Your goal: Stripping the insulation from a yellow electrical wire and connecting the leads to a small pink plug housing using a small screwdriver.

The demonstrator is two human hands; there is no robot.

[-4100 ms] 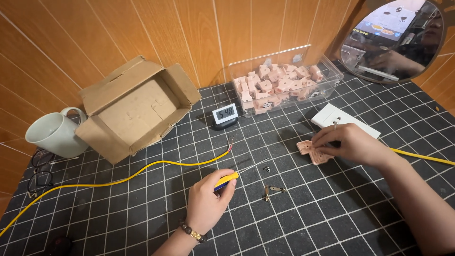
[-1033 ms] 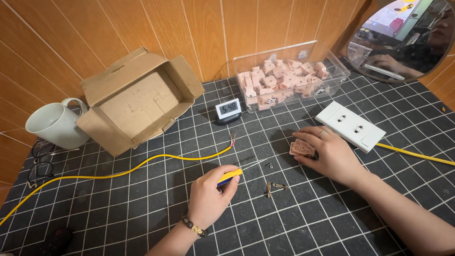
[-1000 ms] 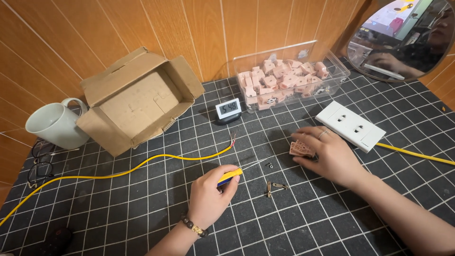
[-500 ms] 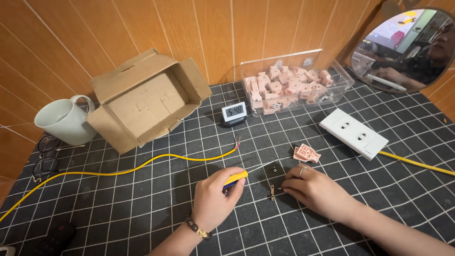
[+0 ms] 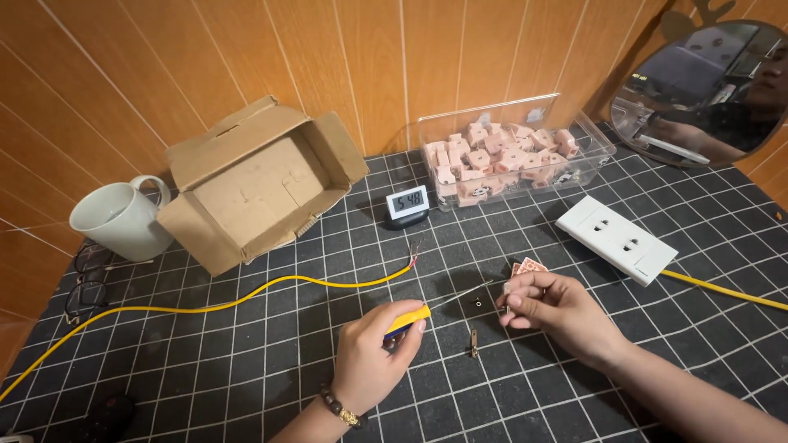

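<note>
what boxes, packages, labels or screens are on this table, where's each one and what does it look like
Cardboard box: back left beside the white mug, brown, lying on its side, flaps open, nothing visible inside.
Clear plastic box: back centre-right against the wall, rectangular, see-through, holding pinkish small parts, with a small pale label on its rear wall.
Small digital display: between the two boxes, black casing, pale rectangular screen with dark digits, tilted up.

A slim yellow-handled screwdriver (image 5: 419, 315) lies nearly level, its thin metal shaft pointing right toward a small pinched screw (image 5: 506, 305).
</note>
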